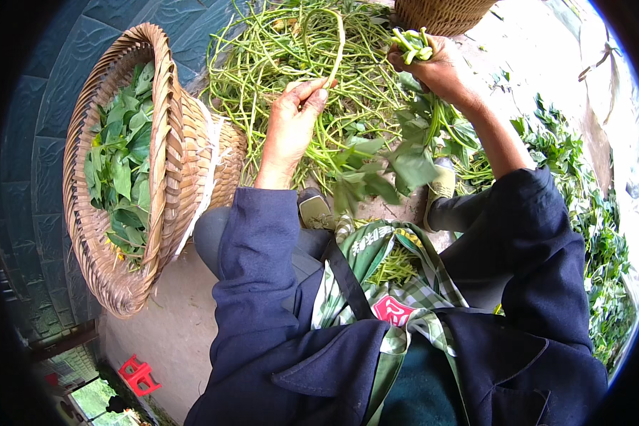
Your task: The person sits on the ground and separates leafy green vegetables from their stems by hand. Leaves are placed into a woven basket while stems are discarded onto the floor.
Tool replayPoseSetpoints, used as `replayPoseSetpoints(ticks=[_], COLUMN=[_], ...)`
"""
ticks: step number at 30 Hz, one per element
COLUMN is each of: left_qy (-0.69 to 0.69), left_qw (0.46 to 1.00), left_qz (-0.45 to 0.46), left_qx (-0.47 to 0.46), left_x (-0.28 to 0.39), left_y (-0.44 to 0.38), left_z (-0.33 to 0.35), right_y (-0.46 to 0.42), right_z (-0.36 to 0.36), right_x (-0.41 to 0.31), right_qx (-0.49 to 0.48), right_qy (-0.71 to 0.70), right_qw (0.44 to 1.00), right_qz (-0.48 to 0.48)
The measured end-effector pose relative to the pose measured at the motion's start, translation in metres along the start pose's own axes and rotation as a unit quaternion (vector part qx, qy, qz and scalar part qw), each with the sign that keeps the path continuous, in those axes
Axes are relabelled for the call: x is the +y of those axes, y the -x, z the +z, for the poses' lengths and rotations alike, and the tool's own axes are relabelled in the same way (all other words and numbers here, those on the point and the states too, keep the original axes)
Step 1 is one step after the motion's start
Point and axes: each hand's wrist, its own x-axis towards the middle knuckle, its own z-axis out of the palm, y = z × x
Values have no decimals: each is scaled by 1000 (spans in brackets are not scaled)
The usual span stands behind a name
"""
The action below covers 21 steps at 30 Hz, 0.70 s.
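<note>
Between thumb and fingertips, my left hand (295,122) grips a long green vine stem (342,48) that arches up over a heap of bare stems (266,69). Some leaves (367,165), partly blurred, hang below and between my hands. At the upper right, my right hand (436,66) is closed around a bundle of cut leaf stalks (412,45), their pale ends showing above the fist and the leafy parts hanging beneath it. On my lap, a green checked apron (351,250) forms a pouch with short green stalk pieces (396,266) inside.
A tilted woven basket (160,149) holding green leaves (120,170) stands at the left. Another woven basket (442,13) is at the top. Leafy vines (591,223) lie along the right side. A small red plastic stool (138,375) is at the lower left, and my shoes (442,181) are below the heap.
</note>
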Motion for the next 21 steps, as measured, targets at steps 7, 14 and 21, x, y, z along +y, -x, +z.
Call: replayPoseSetpoints(ticks=[7,14,21], left_qy=[21,-9,-196], left_qw=[1000,1000,980], left_qz=[9,12,32], left_qx=[-5,-7,-4], left_x=[6,16,28], left_y=[6,12,12], left_z=[7,20,26], right_y=[13,18,17], right_z=[13,19,22], right_x=[-51,-66,-58], right_qx=[-94,-122,-108], right_qy=[-116,-197,-118], right_qw=[966,935,959], right_qz=[209,270,233])
